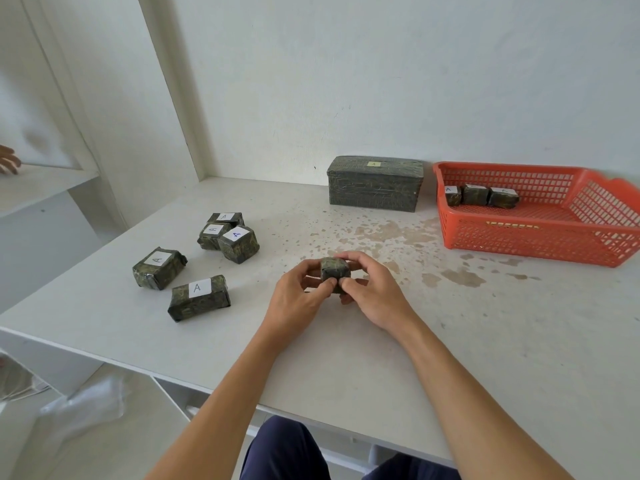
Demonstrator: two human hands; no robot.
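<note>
Inspection, I judge: left hand (pixel 298 296) and right hand (pixel 372 293) both pinch the wrapped block (pixel 334 269). Next I'd carry it right, into the orange basket (pixel 519 239)

Both hands meet over the middle of the tabletop (pixel 346 358), the left hand (pixel 298 299) and right hand (pixel 374 292) pinching one small dark wrapped block (pixel 333 270) between thumbs and fingertips, just above the surface. Toward the left edge lie five more wrapped blocks (pixel 197 296), each with a white label marked A, three of them bunched together. At the back edge sits a large wrapped box (pixel 375 183). In the back right corner, an orange basket (pixel 519 237) holds three small blocks (pixel 476 195).
</note>
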